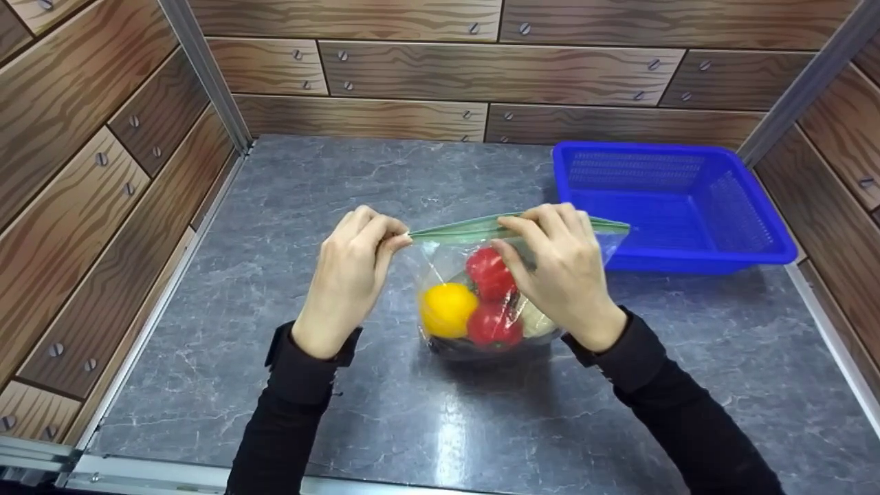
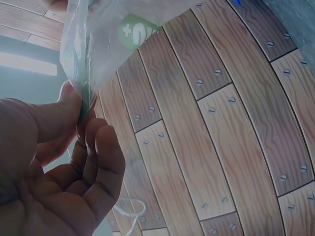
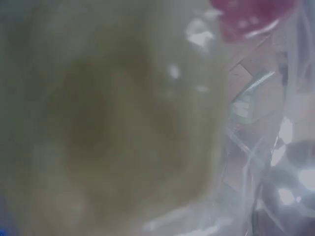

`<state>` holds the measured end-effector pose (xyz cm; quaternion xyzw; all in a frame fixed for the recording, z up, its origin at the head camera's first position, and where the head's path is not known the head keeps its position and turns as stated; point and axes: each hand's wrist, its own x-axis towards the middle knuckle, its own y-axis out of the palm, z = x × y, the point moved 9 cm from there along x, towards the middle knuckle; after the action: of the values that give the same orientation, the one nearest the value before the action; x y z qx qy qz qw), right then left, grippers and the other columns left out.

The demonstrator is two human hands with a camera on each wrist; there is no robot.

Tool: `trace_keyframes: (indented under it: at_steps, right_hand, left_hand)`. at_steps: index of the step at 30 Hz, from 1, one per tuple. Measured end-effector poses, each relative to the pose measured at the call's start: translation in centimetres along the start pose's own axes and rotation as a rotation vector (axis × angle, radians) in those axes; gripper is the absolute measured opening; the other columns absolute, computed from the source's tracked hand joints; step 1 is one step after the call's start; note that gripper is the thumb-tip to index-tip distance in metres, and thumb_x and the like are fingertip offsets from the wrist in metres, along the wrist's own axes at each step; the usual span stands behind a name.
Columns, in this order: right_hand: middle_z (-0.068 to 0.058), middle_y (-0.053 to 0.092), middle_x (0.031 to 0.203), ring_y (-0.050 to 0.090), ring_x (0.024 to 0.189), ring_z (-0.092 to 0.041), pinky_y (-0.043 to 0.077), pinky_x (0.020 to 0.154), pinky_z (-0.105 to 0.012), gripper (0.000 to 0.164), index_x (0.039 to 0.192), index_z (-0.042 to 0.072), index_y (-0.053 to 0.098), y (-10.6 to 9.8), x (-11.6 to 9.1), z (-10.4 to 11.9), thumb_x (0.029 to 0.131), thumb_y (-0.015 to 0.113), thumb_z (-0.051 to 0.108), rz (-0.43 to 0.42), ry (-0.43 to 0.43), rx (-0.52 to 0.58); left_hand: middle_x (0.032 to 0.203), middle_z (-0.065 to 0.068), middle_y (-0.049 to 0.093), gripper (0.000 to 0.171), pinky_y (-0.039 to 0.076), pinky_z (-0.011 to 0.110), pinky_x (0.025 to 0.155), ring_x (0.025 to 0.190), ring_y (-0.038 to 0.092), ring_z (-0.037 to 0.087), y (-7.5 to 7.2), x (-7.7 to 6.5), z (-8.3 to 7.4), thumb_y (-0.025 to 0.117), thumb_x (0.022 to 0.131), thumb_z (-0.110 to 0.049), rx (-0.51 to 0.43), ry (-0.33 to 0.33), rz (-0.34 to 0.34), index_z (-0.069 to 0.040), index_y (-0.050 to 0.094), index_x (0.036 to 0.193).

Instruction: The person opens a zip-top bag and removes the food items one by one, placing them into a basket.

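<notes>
A clear zip bag [image 1: 433, 260] with a green zip strip [image 1: 454, 229] stands upright on the counter. Through its plastic show a round yellow fruit [image 1: 448, 310], two red vegetables [image 1: 493, 324] and a pale one [image 1: 536, 320]. My left hand [image 1: 347, 275] pinches the strip's left end between thumb and fingertips. In the left wrist view, the bag's corner [image 2: 83, 93] sits between those fingertips. My right hand [image 1: 564, 268] holds the strip right of its middle, fingers over it and thumb in front. Blurred pale produce [image 3: 128, 128] fills most of the right wrist view.
A blue plastic basket [image 1: 667, 265] stands at the back right, just beyond the bag's right end. Wood-patterned walls [image 1: 412, 69] with metal corner posts enclose the grey marbled counter [image 1: 206, 344] at the back and both sides.
</notes>
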<state>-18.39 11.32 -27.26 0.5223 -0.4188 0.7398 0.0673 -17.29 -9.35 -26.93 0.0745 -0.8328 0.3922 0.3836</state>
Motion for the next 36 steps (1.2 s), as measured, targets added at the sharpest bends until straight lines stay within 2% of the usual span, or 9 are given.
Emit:
trace_keyframes:
  at_steps: [3, 6, 9, 15, 20, 23, 29, 33, 36]
  right_hand:
    - [-0.011, 0.058, 0.085, 0.047, 0.082, -0.03, 0.033, 0.073, -0.038, 0.03, 0.102, 0.006, 0.07, 0.5, -0.1, -0.2, 0.087, 0.072, 0.031, 0.044, 0.01, -0.038]
    - [-0.013, 0.055, 0.089, 0.044, 0.081, -0.03, 0.032, 0.073, -0.038, 0.039, 0.104, 0.007, 0.068, 1.1, -0.2, -0.2, 0.086, 0.071, 0.041, 0.098, 0.011, -0.052]
    - [-0.012, 0.053, 0.092, 0.043, 0.081, -0.029, 0.031, 0.073, -0.037, 0.04, 0.103, 0.008, 0.065, 1.7, -0.3, -0.2, 0.087, 0.069, 0.044, 0.154, 0.015, -0.054]
    - [-0.009, 0.053, 0.087, 0.042, 0.078, -0.027, 0.028, 0.07, -0.034, 0.028, 0.09, 0.007, 0.058, 1.9, -0.4, -0.5, 0.085, 0.074, 0.029, 0.176, 0.029, -0.048]
    - [-0.008, 0.056, 0.076, 0.044, 0.076, -0.028, 0.03, 0.069, -0.036, 0.024, 0.084, 0.006, 0.056, 1.6, -0.5, -0.4, 0.083, 0.076, 0.02, 0.124, -0.013, -0.052]
    - [-0.008, 0.059, 0.073, 0.044, 0.076, -0.027, 0.031, 0.069, -0.037, 0.026, 0.082, 0.005, 0.057, 1.2, -0.6, -0.3, 0.081, 0.077, 0.021, 0.066, -0.022, -0.022]
    - [-0.007, 0.06, 0.073, 0.047, 0.077, -0.027, 0.034, 0.069, -0.037, 0.024, 0.082, 0.004, 0.059, 0.6, -0.8, 0.6, 0.078, 0.079, 0.016, -0.001, -0.088, 0.008]
    - [-0.006, 0.056, 0.072, 0.045, 0.07, -0.024, 0.033, 0.065, -0.033, 0.022, 0.082, 0.004, 0.059, 0.5, -0.9, 1.2, 0.078, 0.078, 0.015, -0.017, -0.129, 0.023]
    - [-0.004, 0.053, 0.068, 0.043, 0.062, -0.019, 0.032, 0.058, -0.028, 0.023, 0.082, 0.005, 0.059, 0.2, -1.3, 1.7, 0.08, 0.076, 0.02, -0.05, -0.169, 0.051]
  left_hand:
    - [0.081, 0.006, 0.058, 0.015, 0.042, 0.026, 0.065, 0.072, 0.048, 0.017, 0.2, 0.2, -0.2, 0.063, 0.092, -0.02, -0.007, 0.006, 0.024, -0.006, 0.069, 0.092]
    - [0.082, 0.006, 0.058, 0.015, 0.043, 0.026, 0.066, 0.073, 0.049, 0.018, 0.3, 0.4, -0.4, 0.064, 0.091, -0.02, -0.007, 0.014, 0.042, -0.006, 0.069, 0.092]
    - [0.082, 0.006, 0.058, 0.015, 0.043, 0.027, 0.067, 0.073, 0.049, 0.018, 0.4, 0.5, -0.7, 0.064, 0.092, -0.02, -0.008, 0.027, 0.069, -0.006, 0.068, 0.092]
    - [0.082, 0.005, 0.056, 0.016, 0.042, 0.026, 0.067, 0.074, 0.049, 0.018, 0.8, 0.6, -1.4, 0.061, 0.094, -0.021, -0.005, 0.063, 0.128, -0.007, 0.068, 0.094]
    - [0.082, 0.005, 0.06, 0.018, 0.044, 0.025, 0.068, 0.076, 0.054, 0.019, 0.9, 1.4, -2.1, 0.066, 0.092, -0.026, -0.028, 0.083, 0.148, -0.009, 0.069, 0.094]
    - [0.085, 0.005, 0.064, 0.02, 0.048, 0.027, 0.072, 0.079, 0.057, 0.019, 1.9, 2.7, -3.2, 0.065, 0.094, -0.028, -0.014, 0.112, 0.225, -0.009, 0.07, 0.095]
    - [0.084, 0.006, 0.069, 0.019, 0.052, 0.029, 0.071, 0.076, 0.062, 0.02, 5.2, 4.6, -5.1, 0.065, 0.094, -0.024, 0.067, 0.142, 0.44, -0.008, 0.074, 0.092]
    - [0.079, 0.006, 0.071, 0.016, 0.052, 0.028, 0.064, 0.068, 0.06, 0.019, 6.5, 4.7, -5.1, 0.069, 0.091, -0.022, 0.088, 0.127, 0.546, -0.009, 0.076, 0.086]
    - [0.079, 0.004, 0.072, 0.014, 0.053, 0.028, 0.065, 0.067, 0.061, 0.018, 6.7, 4.7, -4.6, 0.069, 0.09, -0.021, 0.081, 0.096, 0.568, -0.01, 0.076, 0.084]
